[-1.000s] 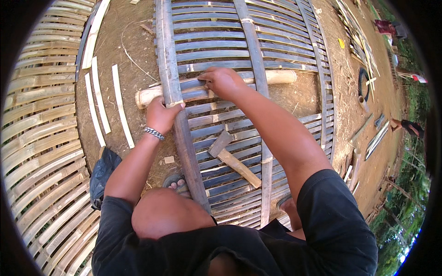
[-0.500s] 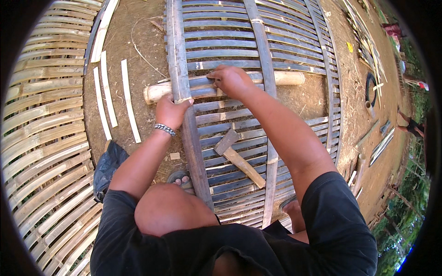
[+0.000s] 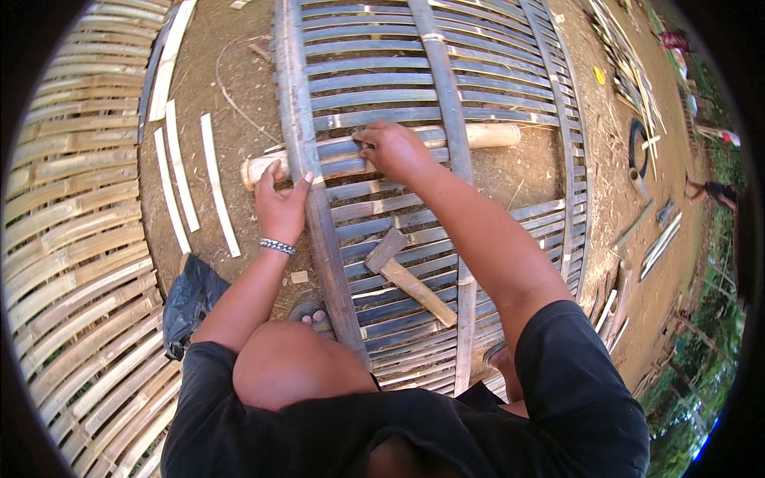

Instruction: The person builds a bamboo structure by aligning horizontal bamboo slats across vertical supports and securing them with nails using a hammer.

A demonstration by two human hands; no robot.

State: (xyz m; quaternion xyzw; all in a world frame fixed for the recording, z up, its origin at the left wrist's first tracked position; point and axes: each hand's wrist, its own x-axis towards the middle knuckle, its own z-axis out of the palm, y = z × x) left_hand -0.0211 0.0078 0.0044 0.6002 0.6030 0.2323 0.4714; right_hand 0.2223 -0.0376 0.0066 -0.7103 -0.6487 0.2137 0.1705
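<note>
Bare brown dirt ground [image 3: 239,88] lies open left of the grey slatted bamboo panel [image 3: 494,72] | three loose pale bamboo strips [image 3: 179,179] lie on that dirt | a wooden-handled hatchet [image 3: 406,275] rests on the slats just below the hands | a round pale bamboo pole [image 3: 486,135] crosses under the panel | a black plastic bag [image 3: 187,299] sits beside the left forearm.

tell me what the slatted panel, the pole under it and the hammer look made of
Slatted panel: apparently split bamboo, weathered grey-green, judging by its long thin strips with node marks.
Pole: looks like a pale round bamboo or wood length, bare and unfinished; which of the two is hard to tell.
Hammer: dull grey head, probably metal, on a light, bare wooden handle.
The left hand and right hand rest on the panel.
</note>
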